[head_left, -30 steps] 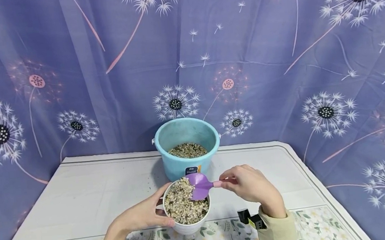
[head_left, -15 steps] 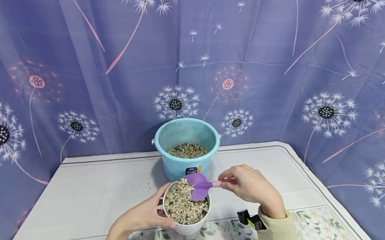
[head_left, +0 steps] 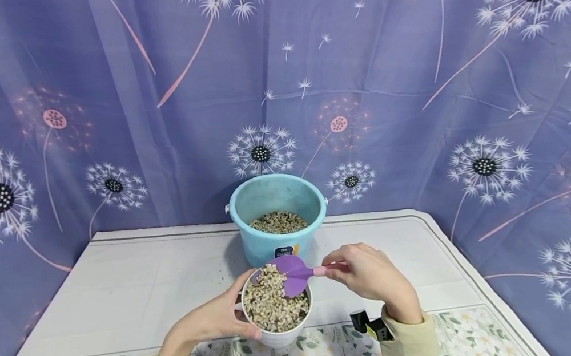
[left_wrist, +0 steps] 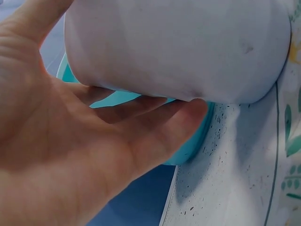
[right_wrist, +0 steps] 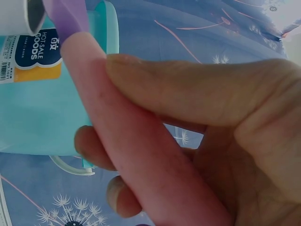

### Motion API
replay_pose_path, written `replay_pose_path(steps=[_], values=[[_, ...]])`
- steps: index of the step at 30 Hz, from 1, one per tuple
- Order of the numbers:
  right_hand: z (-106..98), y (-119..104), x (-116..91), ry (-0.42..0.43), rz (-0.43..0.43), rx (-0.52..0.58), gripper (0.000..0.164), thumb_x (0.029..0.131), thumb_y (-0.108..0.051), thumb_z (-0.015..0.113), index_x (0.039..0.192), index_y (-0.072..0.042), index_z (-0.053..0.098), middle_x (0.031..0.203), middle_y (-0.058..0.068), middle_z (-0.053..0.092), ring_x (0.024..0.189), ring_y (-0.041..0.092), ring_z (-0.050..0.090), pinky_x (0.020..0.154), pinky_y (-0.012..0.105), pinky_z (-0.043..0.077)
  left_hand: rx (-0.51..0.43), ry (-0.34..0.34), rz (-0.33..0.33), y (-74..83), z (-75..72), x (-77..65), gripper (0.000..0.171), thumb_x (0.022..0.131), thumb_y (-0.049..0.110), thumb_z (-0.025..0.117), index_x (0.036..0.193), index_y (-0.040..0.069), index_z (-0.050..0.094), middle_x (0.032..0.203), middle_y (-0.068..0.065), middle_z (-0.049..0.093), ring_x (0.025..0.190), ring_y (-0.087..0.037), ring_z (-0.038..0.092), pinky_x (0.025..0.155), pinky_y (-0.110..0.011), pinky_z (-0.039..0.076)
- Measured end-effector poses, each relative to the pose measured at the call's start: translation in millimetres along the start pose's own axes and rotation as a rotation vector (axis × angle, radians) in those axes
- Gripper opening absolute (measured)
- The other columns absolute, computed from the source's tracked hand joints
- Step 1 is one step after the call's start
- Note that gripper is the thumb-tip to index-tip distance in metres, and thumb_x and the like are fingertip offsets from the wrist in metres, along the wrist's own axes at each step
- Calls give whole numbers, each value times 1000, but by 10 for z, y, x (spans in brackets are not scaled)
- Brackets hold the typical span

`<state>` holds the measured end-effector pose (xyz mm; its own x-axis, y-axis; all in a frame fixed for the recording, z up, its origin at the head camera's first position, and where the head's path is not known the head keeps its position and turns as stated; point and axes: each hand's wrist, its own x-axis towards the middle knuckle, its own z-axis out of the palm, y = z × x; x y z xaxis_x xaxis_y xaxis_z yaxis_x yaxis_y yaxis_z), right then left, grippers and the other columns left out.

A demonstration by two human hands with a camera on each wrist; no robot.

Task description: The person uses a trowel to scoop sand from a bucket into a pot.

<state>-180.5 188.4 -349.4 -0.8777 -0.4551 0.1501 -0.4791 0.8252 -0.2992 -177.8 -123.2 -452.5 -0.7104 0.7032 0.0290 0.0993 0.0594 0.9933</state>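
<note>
My left hand (head_left: 216, 317) grips a round white pot (head_left: 279, 339) from its left side, thumb toward the near rim. In the left wrist view, fingers (left_wrist: 160, 127) curl along the pot's wall (left_wrist: 178, 47). Pale, speckled grains (head_left: 275, 311) fill the pot close to its rim. My right hand (head_left: 364, 271) pinches the pink handle (right_wrist: 127, 127) of a toy shovel with a purple blade (head_left: 295, 275). The blade lies over the pot's far right rim, its left edge against the heaped grains. Whatever lies beneath the blade is hidden.
Directly behind the pot stands a light blue bucket (head_left: 260, 240), partly filled with darker speckled grains (head_left: 279, 222). Both are over a white table (head_left: 146, 289) with a floral cloth strip at its near edge. A purple dandelion-print curtain (head_left: 184, 142) hangs behind.
The shovel blade has shifted slightly left and away from me over the pot. Both hands keep their holds, and the pot stays almost where it was.
</note>
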Motion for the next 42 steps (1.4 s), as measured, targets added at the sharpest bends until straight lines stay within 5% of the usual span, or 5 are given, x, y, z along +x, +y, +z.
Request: replay_pose_path(steps=[15, 31, 42], values=[[-1, 17, 7, 35, -7, -2, 12, 86, -26, 75, 98, -27, 76, 85, -15, 69, 80, 10, 63, 66, 37, 53, 27, 23, -12, -11, -1, 30, 120, 73, 30, 88, 155, 9, 3, 145, -34, 25, 111, -34, 56, 89, -37, 54], [6, 69, 28, 91, -1, -5, 12, 87, -37, 73, 92, -26, 76, 70, -21, 60, 69, 5, 55, 60, 32, 47, 35, 9, -22, 20, 1, 2, 117, 77, 25, 86, 155, 12, 0, 145, -34, 25, 108, -33, 59, 86, -37, 55], [-20, 56, -18, 170, 18, -49, 20, 79, -21, 82, 97, -25, 76, 79, -15, 60, 78, 10, 55, 64, 34, 48, 31, 3, 2, 11, 0, -8, 117, 77, 22, 86, 155, 8, -1, 145, -34, 26, 112, -35, 56, 89, -38, 54]])
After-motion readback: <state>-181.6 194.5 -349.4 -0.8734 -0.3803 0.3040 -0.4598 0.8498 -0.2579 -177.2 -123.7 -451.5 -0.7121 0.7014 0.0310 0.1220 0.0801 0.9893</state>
